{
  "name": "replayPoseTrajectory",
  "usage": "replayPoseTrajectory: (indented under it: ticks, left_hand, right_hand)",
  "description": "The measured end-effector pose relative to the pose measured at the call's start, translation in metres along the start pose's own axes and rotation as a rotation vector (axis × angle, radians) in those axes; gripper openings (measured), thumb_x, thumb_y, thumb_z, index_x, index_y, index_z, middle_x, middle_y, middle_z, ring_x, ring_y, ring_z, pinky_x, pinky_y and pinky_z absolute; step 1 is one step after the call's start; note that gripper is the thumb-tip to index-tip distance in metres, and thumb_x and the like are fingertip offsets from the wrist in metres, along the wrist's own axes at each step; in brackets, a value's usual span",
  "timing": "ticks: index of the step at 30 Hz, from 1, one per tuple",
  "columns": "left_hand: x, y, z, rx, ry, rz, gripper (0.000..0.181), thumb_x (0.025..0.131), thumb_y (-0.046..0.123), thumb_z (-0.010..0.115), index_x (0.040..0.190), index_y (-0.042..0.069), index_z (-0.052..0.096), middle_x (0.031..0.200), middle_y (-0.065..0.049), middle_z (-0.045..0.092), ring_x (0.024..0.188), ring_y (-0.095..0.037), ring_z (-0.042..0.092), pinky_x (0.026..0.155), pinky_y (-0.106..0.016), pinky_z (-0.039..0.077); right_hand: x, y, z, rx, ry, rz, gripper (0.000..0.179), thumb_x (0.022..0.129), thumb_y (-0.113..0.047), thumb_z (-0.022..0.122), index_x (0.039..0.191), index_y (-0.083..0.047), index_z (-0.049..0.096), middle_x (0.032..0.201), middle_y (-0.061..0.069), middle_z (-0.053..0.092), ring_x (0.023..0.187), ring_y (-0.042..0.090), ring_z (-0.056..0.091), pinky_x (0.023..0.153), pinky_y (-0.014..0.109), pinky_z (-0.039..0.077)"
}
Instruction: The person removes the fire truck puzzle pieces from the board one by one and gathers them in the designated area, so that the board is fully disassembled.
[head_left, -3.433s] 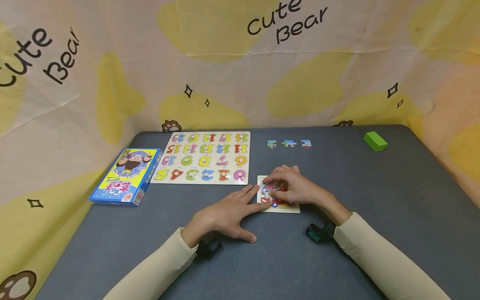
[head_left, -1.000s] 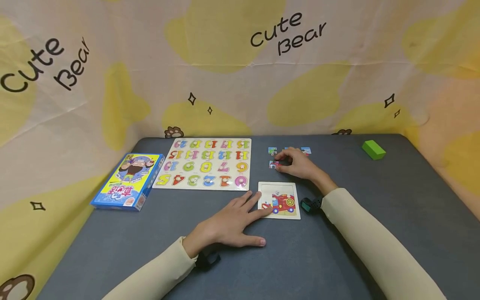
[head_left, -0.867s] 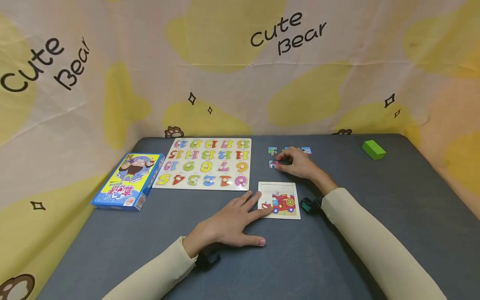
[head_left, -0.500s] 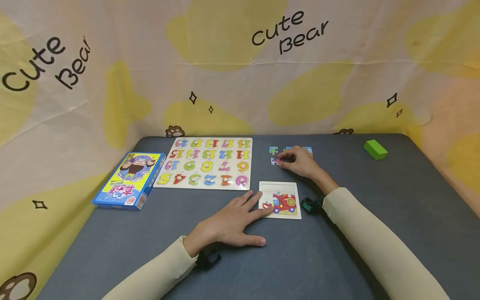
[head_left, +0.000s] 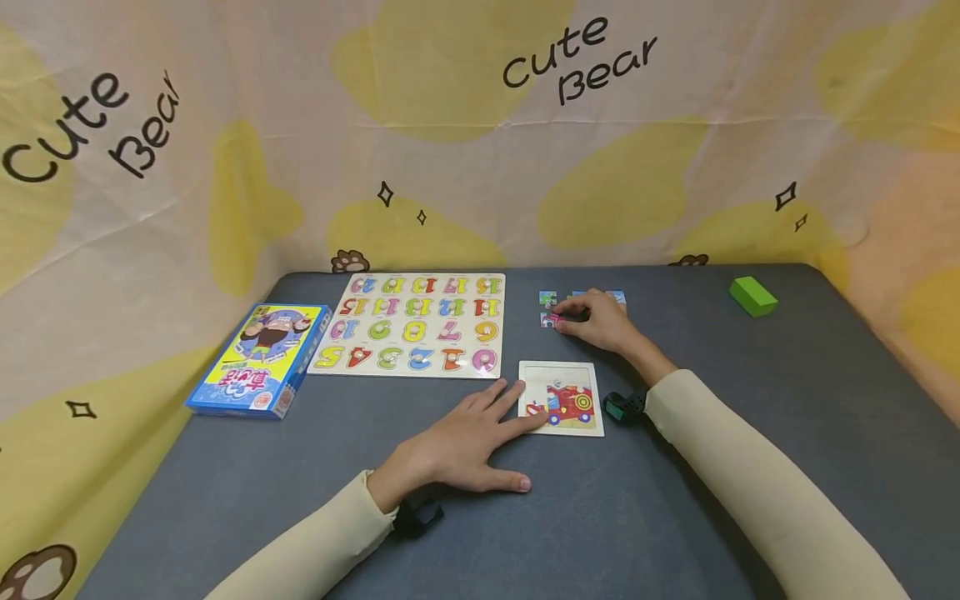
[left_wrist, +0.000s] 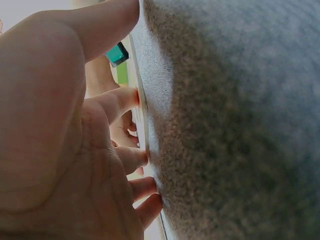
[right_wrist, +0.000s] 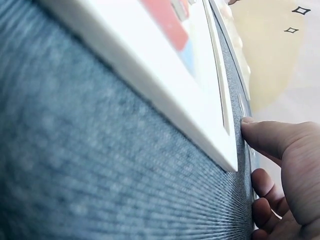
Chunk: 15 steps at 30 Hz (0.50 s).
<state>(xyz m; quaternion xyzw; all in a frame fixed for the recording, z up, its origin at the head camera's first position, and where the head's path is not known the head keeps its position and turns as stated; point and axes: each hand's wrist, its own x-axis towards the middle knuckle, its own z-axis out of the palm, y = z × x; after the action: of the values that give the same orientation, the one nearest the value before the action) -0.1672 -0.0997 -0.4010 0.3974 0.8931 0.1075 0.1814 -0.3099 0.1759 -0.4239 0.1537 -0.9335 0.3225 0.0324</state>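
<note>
My left hand [head_left: 468, 442] lies with fingers spread in the head view, its fingertips on the left edge of a small white-framed jigsaw puzzle [head_left: 573, 422]. A red fire-engine picture fills the puzzle's lower part; its upper part shows pale backing. Behind it, my right hand [head_left: 600, 323] pinches a small pinkish puzzle piece [head_left: 549, 320] at its right edge, low on the table. Just beyond lies a green-and-blue piece [head_left: 548, 297]. Other blue pieces [head_left: 619, 297] are partly hidden by the right hand. The right wrist view shows thumb [right_wrist: 267, 137] and curled fingers near the tabletop.
A number board [head_left: 420, 325] lies at the back left. Beside it is a blue-and-yellow box [head_left: 258, 360]. A green block [head_left: 753, 296] stands at the back right of the grey table [head_left: 750, 400], with a printed cloth [head_left: 450, 108] behind.
My right hand has moved from the puzzle to the loose pieces, bringing the pinkish piece along. Over the last second that piece slid slightly away from me. My left hand stays on the frame.
</note>
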Motion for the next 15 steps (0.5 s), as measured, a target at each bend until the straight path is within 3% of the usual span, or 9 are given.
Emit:
replayPoseTrajectory:
  ticks: [8,15]
  left_hand:
    - [0.001,-0.001,0.0,0.002,-0.013,0.001,0.084,0.091,0.065,0.063,0.161,0.043,0.022,0.174,-0.004,0.004,0.161,-0.034,0.002,0.126,-0.059,0.016]
    - [0.001,-0.003,-0.001,-0.009,-0.024,-0.003,0.086,0.09,0.065,0.065,0.161,0.044,0.022,0.174,-0.004,0.004,0.161,-0.034,0.002,0.126,-0.059,0.017]
  right_hand:
    - [-0.003,0.003,-0.002,0.071,0.0,-0.015,0.033,0.092,-0.022,0.076,0.123,-0.009,0.074,0.114,0.02,0.065,0.106,0.035,0.057,0.094,0.057,0.03]
    - [-0.01,0.006,-0.004,0.18,-0.007,-0.075,0.033,0.095,-0.017,0.073,0.126,-0.008,0.072,0.111,0.016,0.071,0.088,0.023,0.06,0.083,0.035,0.037]
